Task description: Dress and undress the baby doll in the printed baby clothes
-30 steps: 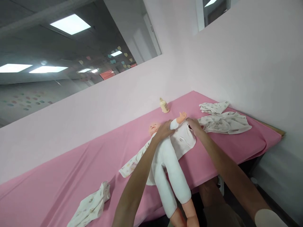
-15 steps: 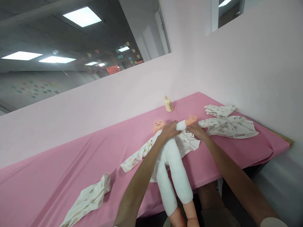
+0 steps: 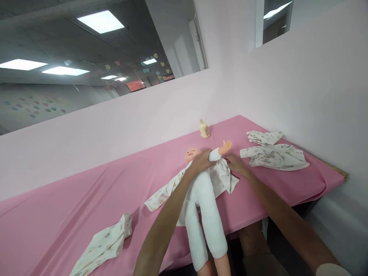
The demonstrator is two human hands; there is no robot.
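Note:
A baby doll [image 3: 202,188] with a white cloth body lies on its back on a pink-covered table [image 3: 115,184]. Its head is toward the wall and its legs reach past the near edge. My left hand [image 3: 202,161] lies across the doll's upper chest, closed round the upper part of its raised arm [image 3: 214,154]. A printed white baby shirt [image 3: 222,178] is spread beneath the doll, one sleeve [image 3: 161,196] running out to the left. Beside the raised arm, my right hand [image 3: 235,163] pinches the shirt's right part and holds it slightly up. Its fingertips are partly hidden.
A cream bottle [image 3: 204,129] stands near the back wall. Folded printed cloth [image 3: 264,137] and a crumpled printed garment [image 3: 280,156] lie at the right. Another printed cloth [image 3: 105,241] is at the front left. Walls [image 3: 287,84] border the table behind and at right.
The shirt's right part has been pulled up toward the doll's raised arm by my right hand. My left hand stays on the doll's arm. The view has shifted slightly.

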